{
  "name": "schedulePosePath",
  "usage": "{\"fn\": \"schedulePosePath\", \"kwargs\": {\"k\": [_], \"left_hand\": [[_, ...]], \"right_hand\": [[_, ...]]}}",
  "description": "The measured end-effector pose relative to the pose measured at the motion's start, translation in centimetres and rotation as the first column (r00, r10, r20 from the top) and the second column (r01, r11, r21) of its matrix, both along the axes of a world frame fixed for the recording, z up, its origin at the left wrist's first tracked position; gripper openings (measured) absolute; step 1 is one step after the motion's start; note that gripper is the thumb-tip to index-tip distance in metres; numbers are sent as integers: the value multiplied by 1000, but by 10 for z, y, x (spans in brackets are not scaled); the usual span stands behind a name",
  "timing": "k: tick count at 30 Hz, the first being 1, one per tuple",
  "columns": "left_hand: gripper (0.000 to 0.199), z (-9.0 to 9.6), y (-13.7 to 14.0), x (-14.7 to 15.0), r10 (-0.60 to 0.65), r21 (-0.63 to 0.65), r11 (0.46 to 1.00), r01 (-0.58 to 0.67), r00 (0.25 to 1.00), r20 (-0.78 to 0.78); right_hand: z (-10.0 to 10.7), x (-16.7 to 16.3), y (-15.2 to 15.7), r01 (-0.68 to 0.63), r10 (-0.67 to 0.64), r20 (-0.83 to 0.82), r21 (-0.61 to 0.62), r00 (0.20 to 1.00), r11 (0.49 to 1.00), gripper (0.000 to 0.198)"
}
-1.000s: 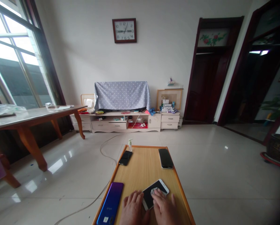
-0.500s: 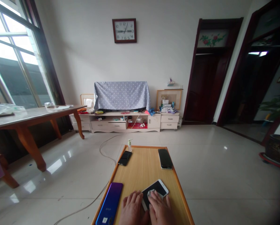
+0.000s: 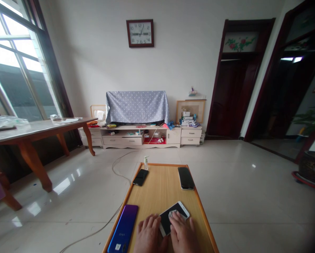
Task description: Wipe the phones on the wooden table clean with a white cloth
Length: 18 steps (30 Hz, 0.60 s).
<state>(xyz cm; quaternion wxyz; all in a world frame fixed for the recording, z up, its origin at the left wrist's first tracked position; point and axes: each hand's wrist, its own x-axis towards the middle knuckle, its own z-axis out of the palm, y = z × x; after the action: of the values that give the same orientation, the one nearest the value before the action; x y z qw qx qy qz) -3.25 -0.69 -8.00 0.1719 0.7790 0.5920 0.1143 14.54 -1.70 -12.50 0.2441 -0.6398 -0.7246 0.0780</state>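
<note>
Left hand (image 3: pixel 149 233) palm down, fingers bent; right hand (image 3: pixel 183 232) alongside, fingers pointing forward.

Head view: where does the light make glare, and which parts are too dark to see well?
Head view, left: the window is partly washed out white, and the floor carries bright reflections; head view, right: the rightmost doorway sinks into shadow; head view, bottom: the white phone shows no strong glare on its visible screen.
</note>
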Motion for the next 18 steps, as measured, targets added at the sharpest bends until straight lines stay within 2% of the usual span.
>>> {"fn": "schedulePosePath", "kwargs": {"k": [4, 8, 14, 18], "left_hand": [[58, -2, 1, 0, 0, 16, 1000, 0, 1000, 6], [58, -6, 3, -1, -5, 16, 1000, 5, 1000, 3], [60, -5, 2, -1, -5, 15, 1000, 5, 1000, 4], [61, -2, 2, -1, -3, 6, 1000, 3, 1000, -5]], "right_hand": [[-8, -8, -2, -83, 83, -45, -7, 996, 996, 44], [-6, -7, -3, -104, 98, -99, -53, 990, 993, 44], [10, 2, 0, -25, 20, -58, -84, 998, 996, 44], [12, 1, 1, 24, -24, -12, -65, 1000, 998, 46]]}}
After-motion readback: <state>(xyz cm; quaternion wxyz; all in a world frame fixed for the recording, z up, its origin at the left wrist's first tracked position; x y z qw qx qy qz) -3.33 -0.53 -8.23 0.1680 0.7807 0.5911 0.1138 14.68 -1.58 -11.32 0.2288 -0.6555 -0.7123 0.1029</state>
